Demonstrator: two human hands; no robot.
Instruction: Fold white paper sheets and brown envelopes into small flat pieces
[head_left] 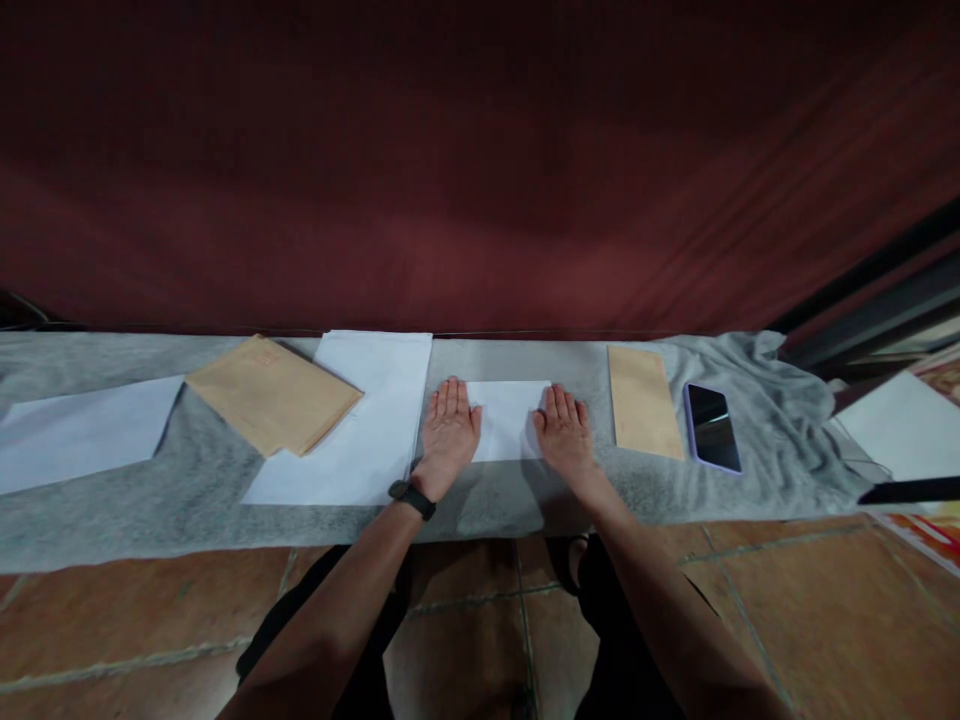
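A dark red curtain hangs behind a long surface covered in grey cloth. On the cloth, from the left, lie a large white sheet with a stack of brown envelopes overlapping its corner, a small folded white paper in the middle, a single brown envelope and a phone. The left hand and right hand lie flat with fingers stretched out, palms down on the folded paper's two side edges, gripping nothing.

Dim, warm light; phone screen glints; soft shadows; wide-angle bending at edges; slight softness.
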